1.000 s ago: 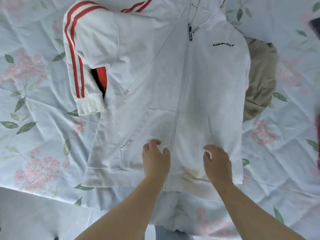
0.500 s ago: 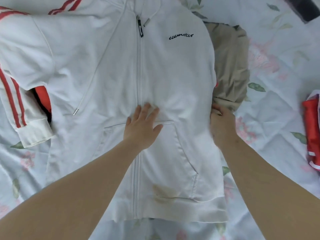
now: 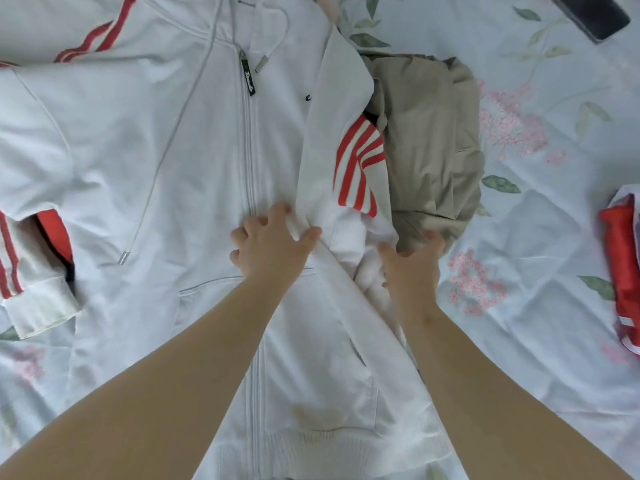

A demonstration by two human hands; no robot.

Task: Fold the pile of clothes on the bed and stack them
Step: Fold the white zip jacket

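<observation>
A white zip hoodie (image 3: 138, 150) with red stripes lies front-up on the bed. Its right side is folded in toward the zipper, baring a red-striped sleeve (image 3: 356, 164). My left hand (image 3: 273, 247) presses with spread fingers on the inner edge of that fold, just right of the zipper. My right hand (image 3: 412, 268) rests palm-down on the bunched white fabric at the hoodie's right edge, fingertips at the rim of a crumpled khaki garment (image 3: 433, 133). The hoodie's other sleeve (image 3: 34, 299) lies folded down at the far left.
The floral bed sheet (image 3: 536, 341) stretches to the right. A folded red garment (image 3: 623, 265) sits at the right edge. A dark flat object (image 3: 592, 12) lies at the top right corner.
My right hand has pulled the hoodie's right side over toward the zipper, exposing the striped sleeve. My left hand shifted right from the zipper to hold the fold.
</observation>
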